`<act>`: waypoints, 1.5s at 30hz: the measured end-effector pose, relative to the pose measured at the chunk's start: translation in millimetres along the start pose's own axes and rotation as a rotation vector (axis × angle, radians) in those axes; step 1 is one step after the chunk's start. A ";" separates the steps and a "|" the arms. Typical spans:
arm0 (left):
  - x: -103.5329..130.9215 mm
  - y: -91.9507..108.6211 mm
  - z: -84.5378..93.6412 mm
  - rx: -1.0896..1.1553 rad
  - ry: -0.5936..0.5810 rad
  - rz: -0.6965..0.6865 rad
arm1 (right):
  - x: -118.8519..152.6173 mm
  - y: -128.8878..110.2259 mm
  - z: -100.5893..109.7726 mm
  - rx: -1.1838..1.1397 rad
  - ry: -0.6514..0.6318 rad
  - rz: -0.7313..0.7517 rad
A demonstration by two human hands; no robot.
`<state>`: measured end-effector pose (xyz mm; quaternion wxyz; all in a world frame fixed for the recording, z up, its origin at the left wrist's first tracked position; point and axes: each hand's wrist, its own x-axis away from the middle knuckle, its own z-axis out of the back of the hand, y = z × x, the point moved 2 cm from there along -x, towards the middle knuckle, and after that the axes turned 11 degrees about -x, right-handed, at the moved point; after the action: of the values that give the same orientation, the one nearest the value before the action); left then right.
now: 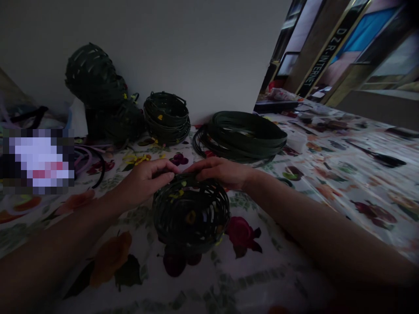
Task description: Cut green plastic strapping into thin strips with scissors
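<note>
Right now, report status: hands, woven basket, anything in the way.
Left hand, right hand: at far rim of dark green woven basket, grip unclear. Basket on printed tablecloth, interior in view. Dark strip coil beyond right hand, not blocking.

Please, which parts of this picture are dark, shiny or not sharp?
Head view: dim overall, dark weave of the nearest basket hard to make out; head view: pale glare and smearing on the tablecloth at right; head view: pixelated patch at far left.
</note>
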<state>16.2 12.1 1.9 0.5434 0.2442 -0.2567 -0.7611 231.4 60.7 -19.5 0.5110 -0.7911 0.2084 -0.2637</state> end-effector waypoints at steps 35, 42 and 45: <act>3.9 4.8 8.8 -0.182 -0.159 -0.132 | 1.6 -6.2 -19.8 0.721 -0.087 0.228; 13.7 21.1 14.4 -0.430 -0.244 -0.303 | 5.6 -10.0 -30.6 0.828 -0.069 0.300; 22.9 31.2 17.0 -0.617 -0.226 -0.422 | 9.7 -11.4 -43.2 0.897 -0.065 0.328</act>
<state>20.5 -16.2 32.9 0.3911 0.0313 -0.0179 -0.9196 212.4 29.2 7.6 0.8432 -0.4571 0.1799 -0.2185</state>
